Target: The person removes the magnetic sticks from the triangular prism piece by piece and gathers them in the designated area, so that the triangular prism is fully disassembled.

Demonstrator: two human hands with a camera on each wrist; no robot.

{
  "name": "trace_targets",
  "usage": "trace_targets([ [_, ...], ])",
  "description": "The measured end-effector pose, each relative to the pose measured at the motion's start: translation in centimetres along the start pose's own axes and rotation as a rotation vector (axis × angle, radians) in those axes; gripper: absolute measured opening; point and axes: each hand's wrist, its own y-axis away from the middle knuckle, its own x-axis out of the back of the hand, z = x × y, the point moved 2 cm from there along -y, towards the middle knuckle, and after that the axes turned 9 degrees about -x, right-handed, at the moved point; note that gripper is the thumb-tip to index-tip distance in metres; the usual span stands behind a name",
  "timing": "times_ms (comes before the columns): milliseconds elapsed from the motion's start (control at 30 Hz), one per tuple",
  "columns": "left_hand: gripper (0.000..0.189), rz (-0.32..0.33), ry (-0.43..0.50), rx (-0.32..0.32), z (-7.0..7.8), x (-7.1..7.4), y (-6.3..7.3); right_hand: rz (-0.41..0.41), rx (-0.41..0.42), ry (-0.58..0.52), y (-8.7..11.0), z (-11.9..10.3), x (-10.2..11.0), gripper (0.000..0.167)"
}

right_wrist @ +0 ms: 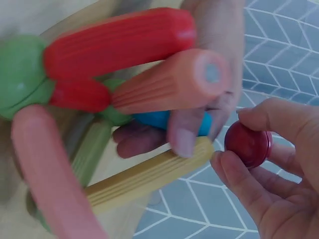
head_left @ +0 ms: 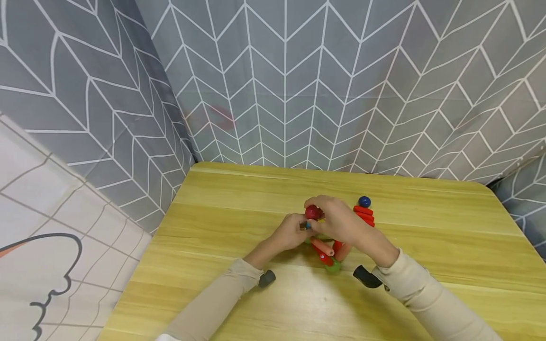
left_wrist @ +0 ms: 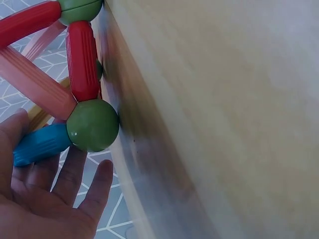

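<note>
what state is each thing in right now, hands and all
Left hand: pinching the blue stick
Right hand: holding the red ball
Red ball: between fingertips, apart from the yellow stick
Blue stick: one end against a green ball
Yellow stick: end nearest the red ball free
Blue ball: on the table, unheld

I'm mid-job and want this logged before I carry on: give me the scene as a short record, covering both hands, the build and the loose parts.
Left hand: holds the blue rod
Right hand: pinches a dark red ball
Ball position: close to the near end of the yellow rod, apparently not touching
Build: coloured rods joined at green balls
Loose parts: red rods side by side, blue ball beyond them
Surface: wood-grain table
</note>
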Motion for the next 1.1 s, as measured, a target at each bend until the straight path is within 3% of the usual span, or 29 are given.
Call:
trace_targets([
  [133,0.017,0.007,-0.011,0.014,0.0,0.0,0.1,0.02,-0.045,-0.036,-0.2,-0.1,0.3,0.032],
  [400,0.017,0.002,-0.04,-0.017,0.2,-0.2,0.0,0.04,-0.083,-0.123,0.2,0.6,0.7,0.032],
  [867,0.013,-0.036,-0.109,0.011,0.1,-0.3,0.2,0.2,-0.206,-0.239,2.2,3.3,2.0,0.038],
  [1100,0.013,-0.059,-0.12,0.016,-0.2,-0.4,0.4,0.284,-0.283,-0.213,3.6,5.4,3.0,0.041],
])
